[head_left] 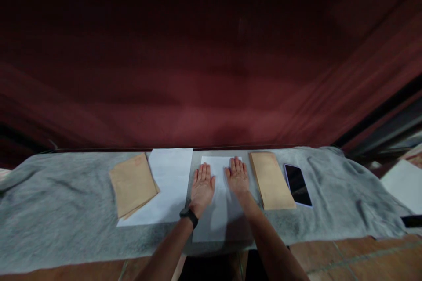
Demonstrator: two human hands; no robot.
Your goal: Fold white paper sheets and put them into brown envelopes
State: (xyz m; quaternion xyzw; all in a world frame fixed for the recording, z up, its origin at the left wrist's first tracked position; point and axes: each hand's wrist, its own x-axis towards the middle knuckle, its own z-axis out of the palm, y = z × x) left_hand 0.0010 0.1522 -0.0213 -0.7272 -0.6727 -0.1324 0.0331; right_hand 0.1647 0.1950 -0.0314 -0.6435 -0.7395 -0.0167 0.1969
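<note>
A white sheet of paper (pixel 219 215) lies lengthwise on the grey cloth, in the middle of the view. My left hand (pixel 202 186) rests flat at its left edge, fingers stretched out and pointing away from me; a dark watch is on that wrist. Flat on the upper right part of the same sheet is my right hand (pixel 238 176), its fingers also extended. Neither hand holds anything. Just right of my right hand sits a stack of brown envelopes (pixel 272 182). More white paper (pixel 171 184) lies to the left, partly under some brown envelopes (pixel 132 182).
A phone (pixel 297 185) with a dark screen lies right of the envelope stack. The grey cloth (pixel 66 210) is wrinkled at both ends. Behind it rises a dark red surface (pixel 198 88). A white object (pixel 404 184) is at the far right, and floor tiles show below.
</note>
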